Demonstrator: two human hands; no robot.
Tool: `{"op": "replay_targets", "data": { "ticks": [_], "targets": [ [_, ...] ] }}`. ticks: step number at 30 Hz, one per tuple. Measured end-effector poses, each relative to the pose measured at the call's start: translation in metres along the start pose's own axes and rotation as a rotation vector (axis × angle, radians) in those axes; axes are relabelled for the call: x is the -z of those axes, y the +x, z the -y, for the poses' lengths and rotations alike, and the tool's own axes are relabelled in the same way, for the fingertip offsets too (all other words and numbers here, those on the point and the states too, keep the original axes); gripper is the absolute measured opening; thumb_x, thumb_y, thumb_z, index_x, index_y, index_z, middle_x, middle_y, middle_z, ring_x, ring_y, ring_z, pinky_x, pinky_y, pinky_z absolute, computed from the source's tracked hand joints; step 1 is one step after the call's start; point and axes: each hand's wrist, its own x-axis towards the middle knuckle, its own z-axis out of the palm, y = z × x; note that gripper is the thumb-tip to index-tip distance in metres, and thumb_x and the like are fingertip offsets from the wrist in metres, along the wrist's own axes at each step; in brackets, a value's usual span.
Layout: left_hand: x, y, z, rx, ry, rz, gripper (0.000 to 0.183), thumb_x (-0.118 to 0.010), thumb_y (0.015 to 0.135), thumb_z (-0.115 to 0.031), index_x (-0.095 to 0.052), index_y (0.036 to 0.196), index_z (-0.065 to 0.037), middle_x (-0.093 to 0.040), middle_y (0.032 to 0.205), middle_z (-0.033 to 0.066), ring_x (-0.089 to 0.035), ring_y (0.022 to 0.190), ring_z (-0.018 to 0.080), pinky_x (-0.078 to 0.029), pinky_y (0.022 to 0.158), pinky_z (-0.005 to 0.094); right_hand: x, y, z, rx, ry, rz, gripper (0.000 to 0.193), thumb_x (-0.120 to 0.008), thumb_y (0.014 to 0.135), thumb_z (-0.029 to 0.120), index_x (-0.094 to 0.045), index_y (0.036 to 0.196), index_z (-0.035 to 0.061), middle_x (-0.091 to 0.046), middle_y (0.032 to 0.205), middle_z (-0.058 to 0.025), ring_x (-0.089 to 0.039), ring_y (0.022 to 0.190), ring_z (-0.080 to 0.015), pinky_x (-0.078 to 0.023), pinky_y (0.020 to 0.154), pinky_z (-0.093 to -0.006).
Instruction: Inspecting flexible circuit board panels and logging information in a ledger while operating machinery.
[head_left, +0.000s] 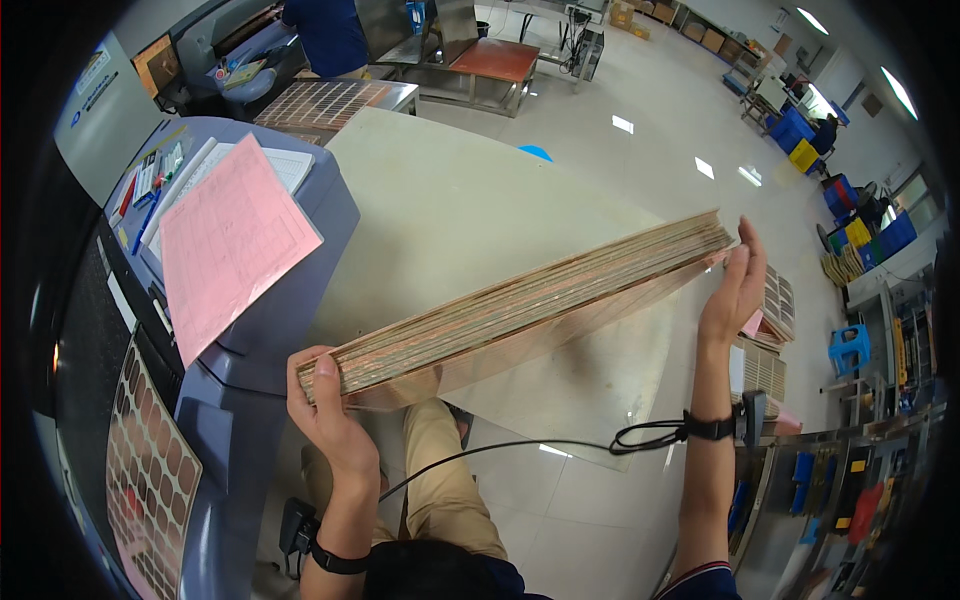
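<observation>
A thick stack of thin copper-faced panels (530, 305) is tilted on its long side above the pale tabletop, with its layered edges facing up. At its lower left end, my left hand (335, 410) grips the corner, thumb over the edges and fingers behind. My right hand (735, 290) holds the higher right end, its thumb and fingers against the short side. The stack's underside and the hidden fingertips cannot be made out.
To the left, a blue-grey machine (330, 195) bears a pink sheet (235, 245), pens and papers. A panel with rounded copper shapes (150, 470) leans at lower left. The pale tabletop (430, 190) lies ahead. More panels (765, 370) sit at right, near a blue stool (849, 348). Another person (330, 35) stands far left.
</observation>
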Motion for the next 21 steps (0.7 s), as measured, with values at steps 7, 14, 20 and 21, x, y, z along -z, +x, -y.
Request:
{"op": "replay_targets", "data": {
  "ticks": [7,14,20,21],
  "targets": [
    [-0.004,0.002,-0.001,-0.001,-0.1,-0.029,0.022,-0.051,0.099,-0.021,-0.055,0.099,0.0,-0.052,0.083,0.0011,-0.053,0.076,0.0073,-0.046,0.072,0.022,-0.02,-0.035,0.103,0.613,-0.204,0.658,0.04,-0.066,0.089,0.018,-0.061,0.124,-0.0008,-0.06,0.129,-0.02,-0.052,0.127,-0.0386,-0.036,0.111,-0.0503],
    [-0.008,-0.003,-0.005,-0.036,-0.043,-0.022,0.034,-0.048,0.096,-0.023,-0.057,0.114,0.005,-0.062,0.109,0.0145,-0.059,0.102,0.0191,-0.046,0.093,0.0323,-0.052,-0.026,0.127,0.386,-0.105,1.086,0.016,-0.066,0.089,0.017,-0.072,0.098,0.005,-0.07,0.093,-0.0158,-0.066,0.09,-0.0344,-0.037,0.109,-0.0551],
    [-0.01,-0.005,-0.004,-0.06,-0.05,-0.042,0.052,-0.045,0.096,-0.023,-0.045,0.138,0.007,-0.049,0.139,0.0217,-0.047,0.131,0.0305,-0.036,0.11,0.0417,-0.07,-0.009,0.136,0.165,-0.147,1.248,0.021,-0.066,0.09,0.019,-0.073,0.089,-0.0005,-0.067,0.072,-0.0183,-0.064,0.066,-0.0357,-0.053,0.073,-0.0403],
    [-0.011,-0.006,-0.004,-0.051,-0.07,-0.046,0.055,-0.045,0.096,-0.023,-0.041,0.142,0.007,-0.045,0.145,0.0222,-0.043,0.136,0.0322,-0.034,0.113,0.0432,-0.07,-0.005,0.137,0.131,-0.164,1.291,0.023,-0.066,0.09,0.021,-0.073,0.091,-0.0017,-0.067,0.074,-0.0197,-0.064,0.066,-0.0361,-0.049,0.061,-0.0382]
  ]
}}
